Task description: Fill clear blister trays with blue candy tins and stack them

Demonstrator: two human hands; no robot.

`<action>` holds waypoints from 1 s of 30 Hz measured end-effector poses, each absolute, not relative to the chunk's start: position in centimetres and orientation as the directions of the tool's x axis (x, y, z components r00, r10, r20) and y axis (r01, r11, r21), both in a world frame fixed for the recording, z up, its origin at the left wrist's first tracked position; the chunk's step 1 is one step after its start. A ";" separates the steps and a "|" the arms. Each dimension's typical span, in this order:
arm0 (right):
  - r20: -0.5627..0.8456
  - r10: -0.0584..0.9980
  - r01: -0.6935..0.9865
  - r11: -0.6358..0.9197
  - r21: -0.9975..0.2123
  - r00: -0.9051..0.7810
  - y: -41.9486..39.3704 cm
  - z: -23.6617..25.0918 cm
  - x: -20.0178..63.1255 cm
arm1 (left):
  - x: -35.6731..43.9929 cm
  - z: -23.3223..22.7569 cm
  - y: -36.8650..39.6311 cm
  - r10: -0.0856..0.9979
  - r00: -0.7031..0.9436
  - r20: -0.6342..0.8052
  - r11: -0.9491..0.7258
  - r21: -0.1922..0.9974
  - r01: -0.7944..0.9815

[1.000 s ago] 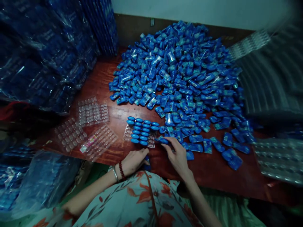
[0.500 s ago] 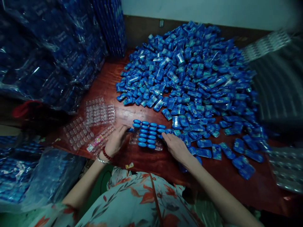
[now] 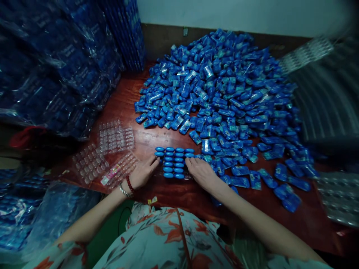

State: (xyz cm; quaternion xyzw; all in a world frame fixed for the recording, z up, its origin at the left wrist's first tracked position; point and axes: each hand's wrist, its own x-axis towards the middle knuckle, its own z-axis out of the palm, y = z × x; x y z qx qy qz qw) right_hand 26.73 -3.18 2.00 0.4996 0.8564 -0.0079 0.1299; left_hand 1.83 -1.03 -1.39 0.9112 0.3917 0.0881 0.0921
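Left hand (image 3: 143,172) and right hand (image 3: 202,172) lie flat, fingers loosely spread, gripping nothing, fingertips touching either side of filled tray (image 3: 174,162) of blue capsules near table (image 3: 174,194) edge. Big pile of blue packets (image 3: 221,97) far right. Empty clear trays (image 3: 108,149) left, apart from left hand.

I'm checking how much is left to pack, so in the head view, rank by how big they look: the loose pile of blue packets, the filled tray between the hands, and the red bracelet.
Largest to smallest:
1. Pile of blue packets, covering most of the table.
2. Filled tray, between the left hand and right hand.
3. Red bracelet, on the left wrist.
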 end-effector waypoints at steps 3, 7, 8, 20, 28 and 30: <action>-0.228 0.855 0.857 0.501 0.121 -0.467 -3.0 1.8 27.1 | 2.2 -1.2 -0.8 0.720 0.693 0.026 -0.681 0.213 0.700; -0.144 0.847 0.840 0.529 0.119 -0.513 -3.5 0.9 28.2 | 3.0 -1.1 -1.2 0.720 0.693 0.039 -0.691 0.146 0.708; -0.096 0.845 0.837 0.534 0.119 -0.526 -3.7 0.7 28.5 | 3.1 -1.1 -1.4 0.718 0.692 0.079 -0.696 0.128 0.707; -0.162 0.983 0.991 0.075 -0.107 -0.091 5.8 1.0 31.4 | 8.5 1.1 11.2 0.829 0.529 0.184 -0.554 0.408 0.726; -0.268 0.957 0.984 0.064 -0.166 -0.107 7.0 -0.2 30.9 | 15.8 -0.9 17.4 0.813 0.575 -0.091 -0.547 0.216 0.809; -0.118 0.991 0.942 0.026 -0.336 -0.069 5.4 -0.5 32.1 | 15.0 -1.4 17.9 0.787 0.605 -0.119 -0.569 0.237 0.787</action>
